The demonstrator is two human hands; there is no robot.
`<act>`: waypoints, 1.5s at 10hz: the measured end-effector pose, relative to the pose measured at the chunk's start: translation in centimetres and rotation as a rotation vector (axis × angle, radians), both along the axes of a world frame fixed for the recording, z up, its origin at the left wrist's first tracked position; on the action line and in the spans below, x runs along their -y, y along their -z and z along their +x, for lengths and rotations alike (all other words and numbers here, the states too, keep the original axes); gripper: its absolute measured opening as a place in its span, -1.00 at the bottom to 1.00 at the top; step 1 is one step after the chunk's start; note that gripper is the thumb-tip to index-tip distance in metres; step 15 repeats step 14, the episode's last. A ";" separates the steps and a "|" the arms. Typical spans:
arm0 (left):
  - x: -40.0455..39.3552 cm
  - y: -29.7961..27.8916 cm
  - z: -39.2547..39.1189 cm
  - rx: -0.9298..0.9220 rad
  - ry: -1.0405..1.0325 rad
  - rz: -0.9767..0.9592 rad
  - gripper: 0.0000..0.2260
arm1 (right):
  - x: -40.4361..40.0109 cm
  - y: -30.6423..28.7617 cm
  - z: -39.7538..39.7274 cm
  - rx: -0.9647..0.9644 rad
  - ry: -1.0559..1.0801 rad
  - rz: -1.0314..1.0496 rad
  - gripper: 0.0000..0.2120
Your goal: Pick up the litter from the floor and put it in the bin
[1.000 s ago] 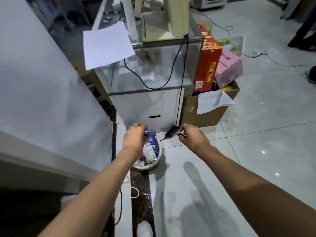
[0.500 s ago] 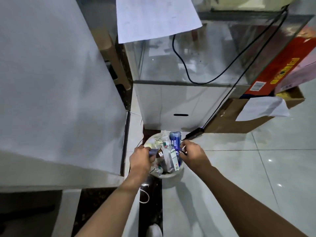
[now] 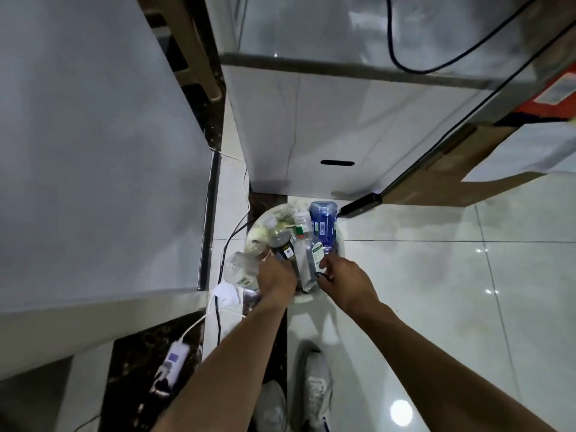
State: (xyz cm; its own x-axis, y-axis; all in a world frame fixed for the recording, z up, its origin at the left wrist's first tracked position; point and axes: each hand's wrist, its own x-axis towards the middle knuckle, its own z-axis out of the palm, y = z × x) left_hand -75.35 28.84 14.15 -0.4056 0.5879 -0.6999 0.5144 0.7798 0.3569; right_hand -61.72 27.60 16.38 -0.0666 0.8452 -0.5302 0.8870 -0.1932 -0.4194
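Note:
A round white bin (image 3: 261, 220) stands on the floor against the white cabinet. It is packed with litter: a blue bottle (image 3: 324, 226), a clear bottle with a green label (image 3: 307, 263) and a dark bottle (image 3: 282, 244). My left hand (image 3: 276, 275) reaches down into the bin's near left side, and its fingers are hidden among the bottles. My right hand (image 3: 346, 282) is at the bin's near right rim and pinches a small dark piece of litter (image 3: 321, 275). A crumpled clear bottle (image 3: 238, 269) lies at the bin's left edge.
Behind the bin rises a white cabinet (image 3: 327, 126), and a black adapter (image 3: 361, 205) with its cable lies at the cabinet's foot. A cardboard box (image 3: 436, 182) stands to the right. A white counter (image 3: 93, 151) is at the left, a white plug (image 3: 226, 294) and power strip (image 3: 171, 363) below it. My shoes (image 3: 318, 385) are near.
I have leaned in over the bin. My left hand went down into it with the blue wrapper it carried, and my right hand came to the rim with its dark piece.

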 end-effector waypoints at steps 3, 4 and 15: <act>-3.0 0.5 -0.8 0.011 0.094 -0.069 -0.82 | 0.8 3.2 -1.9 0.021 0.059 -0.018 -0.77; -4.8 -0.1 -1.9 -0.034 0.142 -0.036 -0.74 | 0.3 3.6 -2.7 0.000 0.090 -0.042 -0.76; -5.6 -3.9 -5.9 -0.315 0.491 0.212 -0.76 | -2.3 1.9 -4.5 -0.046 0.131 -0.040 -0.79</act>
